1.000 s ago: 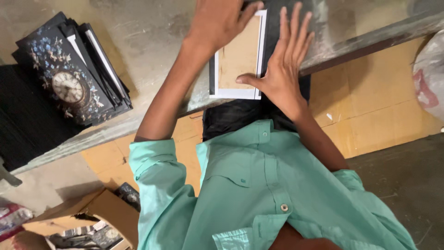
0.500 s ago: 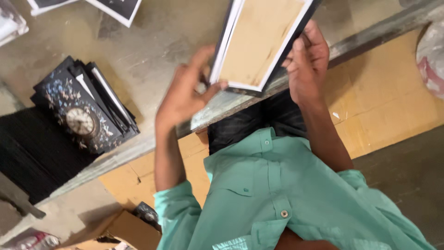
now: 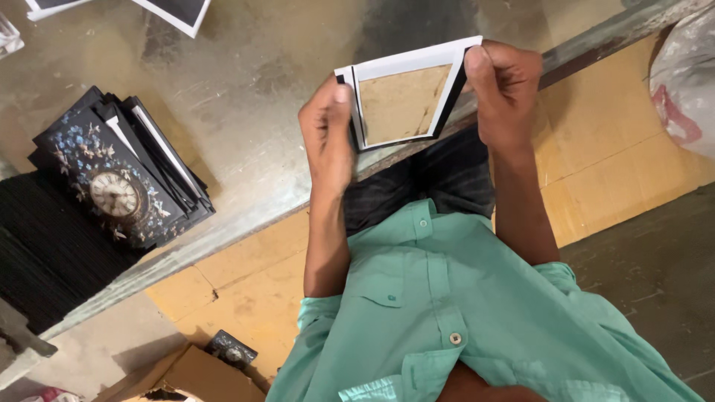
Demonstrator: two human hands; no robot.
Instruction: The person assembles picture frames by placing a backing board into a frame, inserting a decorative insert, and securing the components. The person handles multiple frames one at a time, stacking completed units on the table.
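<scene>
Both of my hands hold a flat rectangular panel [image 3: 406,100] above the near edge of the metal table [image 3: 246,112]. The side facing me shows a brown cardboard centre inside a white border, with a black edge. My left hand [image 3: 328,134] pinches its left edge, thumb on the white border. Gripping the right edge is my right hand [image 3: 506,89], its fingers curled around the back. Below the hands are my green shirt and dark trousers.
A stack of black panels [image 3: 119,186] with a clock face and flower pattern lies on the table at left. More white-edged dark pieces [image 3: 179,11] lie at the top. A cardboard box [image 3: 201,376] sits on the floor; a white bag [image 3: 685,82] is at right.
The panel lay flat on the table under my pressing hands. I lifted it, turned it, and now hold it by both side edges, nearer to me.
</scene>
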